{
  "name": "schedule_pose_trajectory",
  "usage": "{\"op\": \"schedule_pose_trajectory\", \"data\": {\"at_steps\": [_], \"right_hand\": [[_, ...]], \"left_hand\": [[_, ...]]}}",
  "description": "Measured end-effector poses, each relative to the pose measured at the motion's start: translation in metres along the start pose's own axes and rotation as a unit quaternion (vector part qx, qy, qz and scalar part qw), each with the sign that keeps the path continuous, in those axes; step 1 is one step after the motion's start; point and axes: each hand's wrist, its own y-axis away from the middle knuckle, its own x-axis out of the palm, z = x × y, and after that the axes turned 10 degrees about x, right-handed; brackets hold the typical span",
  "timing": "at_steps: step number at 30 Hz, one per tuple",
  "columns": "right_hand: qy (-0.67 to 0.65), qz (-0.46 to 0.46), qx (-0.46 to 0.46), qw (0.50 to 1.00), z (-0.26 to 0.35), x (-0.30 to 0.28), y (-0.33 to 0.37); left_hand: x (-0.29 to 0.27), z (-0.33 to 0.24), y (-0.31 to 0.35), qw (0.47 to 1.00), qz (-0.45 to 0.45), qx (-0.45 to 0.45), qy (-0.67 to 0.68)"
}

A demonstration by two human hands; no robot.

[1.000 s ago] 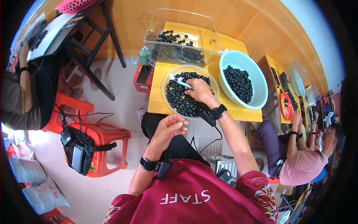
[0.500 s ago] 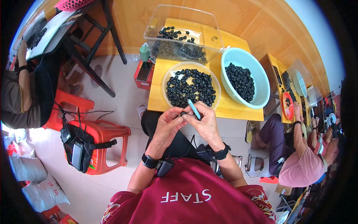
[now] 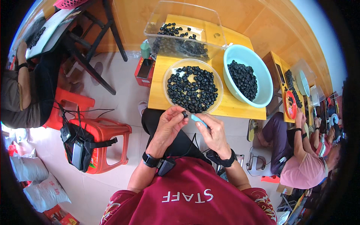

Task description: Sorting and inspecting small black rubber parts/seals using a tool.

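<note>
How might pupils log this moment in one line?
left hand holds small round black piece | right hand holds light-blue-handled tool, tip near piece | beyond: round clear plastic tray with black pieces

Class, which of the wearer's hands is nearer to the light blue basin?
Right. The right hand, gripping a blue-handled tool, is below and left of the light blue basin in the picture; the left hand, pinching a black piece, is farther left.

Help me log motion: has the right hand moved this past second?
Yes, backward: the right hand, first over the round tray, is now beyond its near rim.
</note>
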Motion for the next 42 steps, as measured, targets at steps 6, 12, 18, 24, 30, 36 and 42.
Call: {"op": "schedule_pose_trajectory", "data": {"at_steps": [6, 12, 18, 24, 30, 36, 42], "right_hand": [[0.082, 0.031, 0.013, 0.996, 0.007, -0.006, 0.005], [0.096, 0.040, 0.010, 0.994, 0.005, -0.006, 0.005], [0.085, 0.023, -0.004, 0.996, 0.001, -0.004, 0.006], [0.092, 0.025, -0.006, 0.995, -0.001, -0.004, 0.006], [0.201, -0.047, 0.034, 0.978, -0.032, -0.015, -0.001], [0.087, -0.056, 0.065, 0.993, -0.005, -0.021, 0.000], [-0.074, 0.006, 0.100, 0.992, 0.008, -0.010, 0.004]], "left_hand": [[0.002, -0.002, 0.000, 1.000, 0.025, 0.002, -0.010], [-0.002, 0.000, 0.000, 0.999, 0.042, 0.005, -0.016], [-0.002, -0.001, 0.001, 0.999, 0.036, 0.008, -0.007], [-0.001, -0.005, 0.002, 0.999, 0.027, 0.003, -0.023], [0.013, -0.017, 0.009, 0.988, 0.155, 0.019, -0.007], [0.010, -0.011, 0.006, 0.994, 0.112, 0.010, -0.005], [0.009, -0.007, 0.005, 0.995, 0.094, -0.006, -0.024]]}}
